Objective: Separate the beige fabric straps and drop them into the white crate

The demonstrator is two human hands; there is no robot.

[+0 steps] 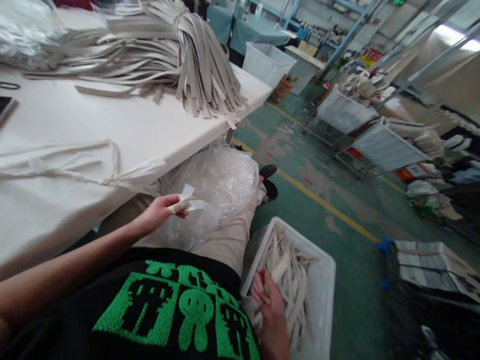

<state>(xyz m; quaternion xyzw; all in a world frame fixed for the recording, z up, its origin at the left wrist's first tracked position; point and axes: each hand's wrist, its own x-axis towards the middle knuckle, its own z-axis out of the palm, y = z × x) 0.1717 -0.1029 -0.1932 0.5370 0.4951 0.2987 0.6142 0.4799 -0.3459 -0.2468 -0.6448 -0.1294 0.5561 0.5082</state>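
Note:
My left hand (174,206) is above my lap, its thumb and fingers pinched on a thin white strip (204,206) whose ends stick out past the fingertips. One finger has a beige wrap around it. Below it, a crumpled clear plastic bag (221,175) lies over my legs. My right hand (268,292) is over the near left side of a white plastic bin (324,300). Its fingers are curled, and I cannot make out what they hold. Beige fabric strips (290,280) lie tangled in the bin right beside that hand.
On the white table (150,122) to my left lies a big bundle of grey-beige strips (202,60). Pale straps (75,167) lie near its front edge. Across the green floor stand filled white carts (347,112). A stack of bundled pieces (431,265) is at the right.

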